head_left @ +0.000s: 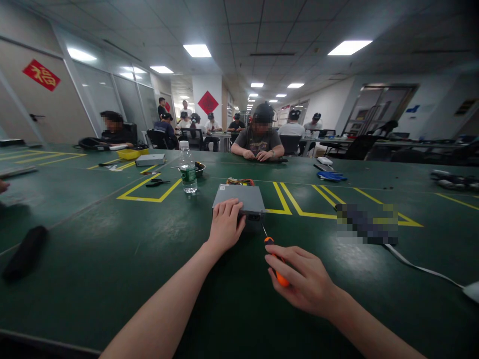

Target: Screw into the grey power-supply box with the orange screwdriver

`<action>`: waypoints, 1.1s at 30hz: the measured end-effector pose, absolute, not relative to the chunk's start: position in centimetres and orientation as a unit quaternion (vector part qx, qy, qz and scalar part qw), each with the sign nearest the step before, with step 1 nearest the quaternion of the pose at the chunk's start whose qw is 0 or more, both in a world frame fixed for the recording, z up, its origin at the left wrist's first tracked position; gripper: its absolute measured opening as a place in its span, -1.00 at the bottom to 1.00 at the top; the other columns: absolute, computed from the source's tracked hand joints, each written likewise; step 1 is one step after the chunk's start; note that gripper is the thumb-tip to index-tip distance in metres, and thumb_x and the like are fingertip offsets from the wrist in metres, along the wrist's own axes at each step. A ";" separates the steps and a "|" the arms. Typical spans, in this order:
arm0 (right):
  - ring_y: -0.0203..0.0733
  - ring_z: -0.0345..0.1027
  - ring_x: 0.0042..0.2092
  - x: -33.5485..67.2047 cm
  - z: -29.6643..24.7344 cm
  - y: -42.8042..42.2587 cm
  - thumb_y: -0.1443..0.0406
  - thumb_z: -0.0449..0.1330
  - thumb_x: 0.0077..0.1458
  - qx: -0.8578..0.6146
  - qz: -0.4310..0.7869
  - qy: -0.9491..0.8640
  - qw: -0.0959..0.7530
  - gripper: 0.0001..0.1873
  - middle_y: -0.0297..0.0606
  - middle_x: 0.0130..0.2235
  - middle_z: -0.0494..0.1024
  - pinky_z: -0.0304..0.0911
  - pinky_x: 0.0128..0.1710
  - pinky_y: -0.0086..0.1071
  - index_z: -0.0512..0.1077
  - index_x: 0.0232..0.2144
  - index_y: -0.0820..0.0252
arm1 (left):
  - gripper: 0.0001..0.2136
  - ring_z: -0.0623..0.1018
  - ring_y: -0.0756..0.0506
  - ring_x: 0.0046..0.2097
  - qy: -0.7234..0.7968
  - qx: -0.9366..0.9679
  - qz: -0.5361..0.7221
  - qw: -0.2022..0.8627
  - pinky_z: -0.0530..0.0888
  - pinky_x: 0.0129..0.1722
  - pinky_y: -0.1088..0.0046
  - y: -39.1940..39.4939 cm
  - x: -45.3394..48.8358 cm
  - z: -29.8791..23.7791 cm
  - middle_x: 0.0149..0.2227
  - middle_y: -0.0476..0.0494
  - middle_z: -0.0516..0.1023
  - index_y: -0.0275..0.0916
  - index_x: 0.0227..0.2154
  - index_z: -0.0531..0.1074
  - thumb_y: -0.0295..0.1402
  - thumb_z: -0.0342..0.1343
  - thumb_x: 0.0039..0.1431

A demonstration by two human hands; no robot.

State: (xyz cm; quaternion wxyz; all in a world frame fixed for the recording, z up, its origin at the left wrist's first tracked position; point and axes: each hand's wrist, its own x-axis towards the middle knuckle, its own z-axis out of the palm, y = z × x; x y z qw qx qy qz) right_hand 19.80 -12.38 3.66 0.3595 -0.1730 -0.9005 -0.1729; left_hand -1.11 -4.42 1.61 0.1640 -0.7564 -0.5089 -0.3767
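A grey metal power supply unit lies on the green table in front of me, with colored wires bunched behind it. My left hand grips its near left part, fingers over the top and thumb at the front face by the socket. In my right hand is a screwdriver with an orange and black handle, held between thumb and fingers. Its thin shaft points up at the right end of the unit's front face. Whether the tip touches a screw is too small to tell.
A water bottle stands left of the unit, before a dark bowl. Black pouch at left; blue gloves farther right; a blurred-out dark object with a white cable nearer. A person sits opposite.
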 end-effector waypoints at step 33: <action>-0.07 0.40 -0.15 19.3 4.8 -13.3 0.27 -0.02 0.16 -0.194 -0.119 -0.924 0.306 -0.67 0.04 -0.09 0.45 0.36 -0.25 -0.25 0.34 -0.08 0.32 | -0.73 0.31 -0.19 0.09 -0.507 -0.756 -0.378 0.168 0.18 0.07 0.18 -4.4 -1.1 1.6 0.03 -0.18 0.38 -0.18 -0.05 0.28 -0.35 -0.01 0.16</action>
